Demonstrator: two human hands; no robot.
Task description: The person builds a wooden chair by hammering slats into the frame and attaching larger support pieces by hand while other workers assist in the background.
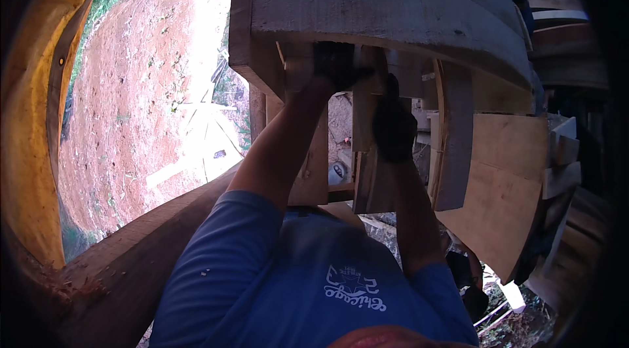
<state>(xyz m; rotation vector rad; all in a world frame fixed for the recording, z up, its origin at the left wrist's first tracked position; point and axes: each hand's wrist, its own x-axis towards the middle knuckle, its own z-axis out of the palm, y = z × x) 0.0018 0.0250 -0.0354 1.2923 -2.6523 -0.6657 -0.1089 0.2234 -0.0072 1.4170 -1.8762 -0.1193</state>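
Observation:
Both my hands wear dark gloves and reach in among pale wooden boards. My left hand [335, 67] is in shadow below the near edge of a wide board [367, 4], its thumb pointing right; its fingers are too dark to read. To the right and nearer me, my right hand [395, 128] looks closed, thumb upward, over a narrow upright board [378, 181]; what it grips is hidden. Between the hands a thin brown wooden piece [380, 66] shows just beyond the right thumb. Another upright board [454, 135] stands right of the right hand.
A thick timber beam [151, 236] with shavings slants along the left. Beyond it lies bright reddish ground [131, 112], beside a yellow sheet [29, 86]. At right are a broad panel [501, 197] and stacked wood pieces [563, 151].

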